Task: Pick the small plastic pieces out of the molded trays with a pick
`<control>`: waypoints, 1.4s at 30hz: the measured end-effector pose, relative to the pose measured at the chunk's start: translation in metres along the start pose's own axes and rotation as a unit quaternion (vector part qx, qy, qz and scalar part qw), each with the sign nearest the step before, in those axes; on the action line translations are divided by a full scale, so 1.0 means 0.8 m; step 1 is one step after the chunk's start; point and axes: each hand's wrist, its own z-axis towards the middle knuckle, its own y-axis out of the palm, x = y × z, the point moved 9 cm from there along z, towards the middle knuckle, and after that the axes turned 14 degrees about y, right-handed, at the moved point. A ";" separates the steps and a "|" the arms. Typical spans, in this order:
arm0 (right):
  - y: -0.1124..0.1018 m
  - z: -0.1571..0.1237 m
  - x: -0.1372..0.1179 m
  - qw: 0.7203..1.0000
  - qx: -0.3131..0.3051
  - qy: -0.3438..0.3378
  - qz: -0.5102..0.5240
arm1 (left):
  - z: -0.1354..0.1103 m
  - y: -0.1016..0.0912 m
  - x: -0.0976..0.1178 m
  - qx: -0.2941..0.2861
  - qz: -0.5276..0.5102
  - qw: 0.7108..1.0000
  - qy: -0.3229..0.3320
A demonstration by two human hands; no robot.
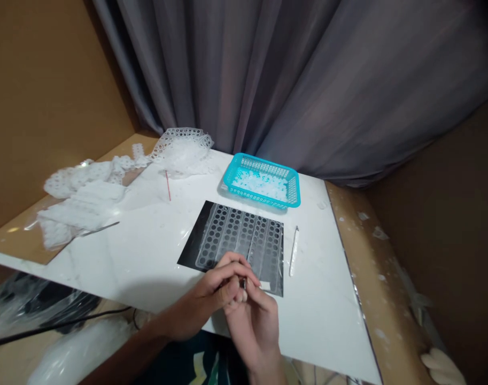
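My left hand (217,283) and my right hand (257,315) meet above the near edge of a black sheet, fingers closed against each other. Between the fingertips shows a small dark, shiny spot, too small to name. Under and beyond the hands lies the black sheet (193,240), topped by a clear plastic panel (239,235) with rows of round holes. A small pale strip (265,285) rests near the sheet's front edge, just right of my fingers. To the right of the sheet is a slim white pen-like tool (294,251).
Behind the sheet stands a turquoise basket (262,201) with small white pieces in it. Lacy white plastic sheets (183,152) and white bundles (83,203) pile up at the left. A thin red stick (168,186) and a slender metal tool (101,229) lie nearby.
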 end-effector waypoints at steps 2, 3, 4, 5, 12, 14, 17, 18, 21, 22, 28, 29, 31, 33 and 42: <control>0.000 0.000 -0.001 1.000 0.001 -0.002 -0.016 | -0.001 -0.001 -0.006 0.000 0.000 1.000 -0.004; 0.001 0.000 -0.001 1.000 0.001 -0.002 -0.025 | -0.002 -0.002 -0.009 0.000 -0.001 1.000 -0.006; 0.002 0.000 -0.001 1.000 0.000 -0.001 -0.030 | -0.002 -0.002 -0.010 -0.003 -0.001 1.000 -0.004; 0.004 0.000 -0.001 0.999 -0.003 -0.002 -0.033 | -0.003 -0.002 -0.011 -0.004 0.000 1.000 0.002; 0.014 0.000 0.000 1.000 -0.019 0.001 -0.023 | 0.001 -0.003 -0.001 -0.002 -0.005 1.000 0.010; 0.011 0.001 0.001 1.000 -0.017 0.002 -0.016 | 0.002 -0.001 0.004 -0.003 -0.009 1.000 0.009; 0.005 0.002 0.003 1.000 -0.017 0.010 -0.005 | 0.001 0.001 0.005 -0.002 -0.030 1.000 -0.001; 0.003 0.002 0.004 1.000 -0.019 0.016 0.000 | 0.001 0.001 0.004 -0.001 -0.035 0.999 -0.005; 0.001 0.003 0.008 0.999 -0.027 0.032 0.021 | -0.002 0.002 0.001 -0.002 -0.039 0.999 -0.016; 0.001 0.003 0.008 0.999 -0.030 0.035 0.027 | -0.002 0.002 0.000 -0.003 -0.037 0.999 -0.018; 0.010 0.001 0.007 0.999 -0.032 0.026 0.016 | -0.003 -0.002 -0.006 -0.001 -0.040 0.999 -0.006; 0.011 0.001 0.006 0.999 -0.032 0.021 0.007 | -0.003 -0.002 -0.006 -0.002 -0.038 0.999 -0.003; 0.013 0.000 0.004 0.999 -0.033 0.013 -0.012 | -0.003 -0.002 -0.006 -0.006 -0.034 0.999 0.000; 0.013 0.000 0.003 0.999 -0.033 0.008 -0.022 | -0.002 -0.001 -0.003 -0.011 -0.036 0.999 0.005; 0.000 0.003 0.010 0.999 -0.033 0.020 0.005 | -0.004 0.001 0.001 -0.022 -0.025 0.999 -0.004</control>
